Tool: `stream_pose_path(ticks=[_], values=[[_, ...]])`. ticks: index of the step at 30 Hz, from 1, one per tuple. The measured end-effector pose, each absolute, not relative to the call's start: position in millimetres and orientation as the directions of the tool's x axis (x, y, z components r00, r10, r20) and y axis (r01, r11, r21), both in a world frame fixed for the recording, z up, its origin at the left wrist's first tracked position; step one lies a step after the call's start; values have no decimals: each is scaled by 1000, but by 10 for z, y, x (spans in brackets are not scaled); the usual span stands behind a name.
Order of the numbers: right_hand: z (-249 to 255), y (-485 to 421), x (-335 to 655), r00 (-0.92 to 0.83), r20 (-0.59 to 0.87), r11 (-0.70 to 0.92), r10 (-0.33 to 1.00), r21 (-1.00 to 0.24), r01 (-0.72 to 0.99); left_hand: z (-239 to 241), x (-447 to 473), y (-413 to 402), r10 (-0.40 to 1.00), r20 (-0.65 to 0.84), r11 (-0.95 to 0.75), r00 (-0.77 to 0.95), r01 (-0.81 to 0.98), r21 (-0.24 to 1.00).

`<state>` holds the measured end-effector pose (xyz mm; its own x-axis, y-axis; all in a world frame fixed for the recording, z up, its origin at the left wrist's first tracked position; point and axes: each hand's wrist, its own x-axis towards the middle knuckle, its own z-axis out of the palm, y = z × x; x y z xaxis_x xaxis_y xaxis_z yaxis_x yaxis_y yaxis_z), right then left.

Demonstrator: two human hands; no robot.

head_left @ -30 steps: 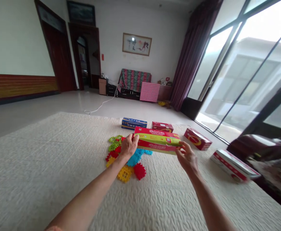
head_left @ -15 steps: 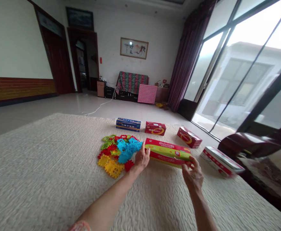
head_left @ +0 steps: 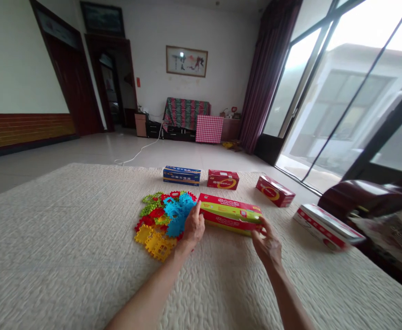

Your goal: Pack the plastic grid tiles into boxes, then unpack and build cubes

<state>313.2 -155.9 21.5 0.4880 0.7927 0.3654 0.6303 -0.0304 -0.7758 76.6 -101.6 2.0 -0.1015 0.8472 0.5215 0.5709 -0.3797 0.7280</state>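
A long red and yellow-green cardboard box [head_left: 230,213] is held between my two hands, just above or on the quilted mat. My left hand [head_left: 194,225] grips its left end, thumb on the near side. At the right end, my right hand [head_left: 268,242] has its fingers closed round the lower corner. Close to my left hand lies a pile of plastic building pieces: blue ones [head_left: 176,215] on top, yellow ones [head_left: 156,243] in front, green ones [head_left: 150,205] and red ones around them.
Behind the held box stand a blue box [head_left: 181,176] and a red box [head_left: 223,179]. Another red box [head_left: 275,190] and a white-and-red box [head_left: 328,227] are to the right. Dark wooden furniture [head_left: 345,195] borders the quilted mat [head_left: 66,238] on the right.
The held box and both hands have shifted slightly left relative to the pile, the box's left end now closer to the blue pieces. The view has also moved a little.
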Motion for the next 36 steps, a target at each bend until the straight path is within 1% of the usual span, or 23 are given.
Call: stream_pose_path(ticks=[3,10,12,14,17,19,24,31,36], values=[[161,-1503,3023,432,402,47,808,-773,632,15,641,-967,835,529,-357,-151,583,730],[137,-1459,2772,268,430,197,862,-771,605,19,371,-890,786,546,-289,-291,608,740],[166,-1473,2725,232,422,228,876,-787,573,48,325,-888,780,532,-254,-330,611,750],[220,-1496,2717,229,395,222,890,-812,539,85,311,-903,779,524,-235,-345,615,753],[344,-1547,2789,288,348,161,892,-841,517,149,353,-959,787,535,-246,-307,638,729],[440,-1603,2880,346,346,121,872,-838,532,199,416,-1014,797,544,-263,-261,661,703],[602,-1843,3146,433,431,80,791,-776,626,329,624,-1209,817,560,-318,-138,702,637],[592,-2170,3470,447,490,63,748,-723,688,325,801,-1668,848,529,-359,-11,724,589],[570,-2373,3575,418,502,91,757,-715,693,278,809,-2011,845,534,-375,5,719,585]])
